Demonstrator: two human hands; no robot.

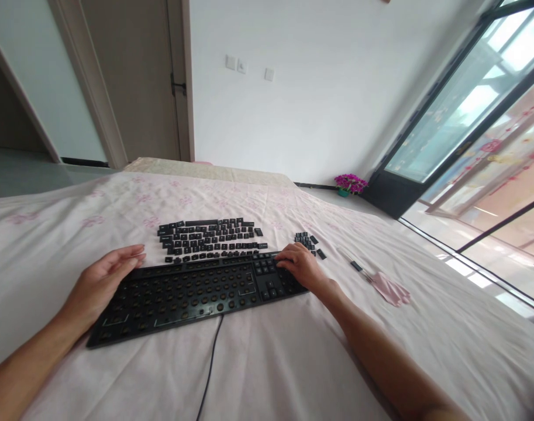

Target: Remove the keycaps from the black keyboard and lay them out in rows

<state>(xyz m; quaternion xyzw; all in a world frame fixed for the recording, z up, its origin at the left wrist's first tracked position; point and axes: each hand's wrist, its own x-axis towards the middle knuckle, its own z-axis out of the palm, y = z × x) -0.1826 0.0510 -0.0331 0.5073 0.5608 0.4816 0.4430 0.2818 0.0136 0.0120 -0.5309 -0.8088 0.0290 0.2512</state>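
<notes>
A black keyboard [192, 292] lies tilted across the bedspread, its cable running toward me. Most of its main key area is bare of keycaps, while keycaps [271, 289] sit in the block right of it. My left hand [102, 280] is at the keyboard's far left corner, fingers stretched out and holding nothing. Over the right end, my right hand [299, 264] has its fingers bent together, touching the upper number-pad area. Whatever its fingertips grip, if anything, is hidden. Loose keycaps [209, 237] lie in rows beyond the keyboard.
A smaller group of keycaps [305, 238] lies beyond my right hand. Farther right are a small dark-handled tool [357, 266] and a pink glove [392, 289]. Folds run through the pale bedspread [267, 362]. Purple flowers [351, 183] stand on the floor by the glass door.
</notes>
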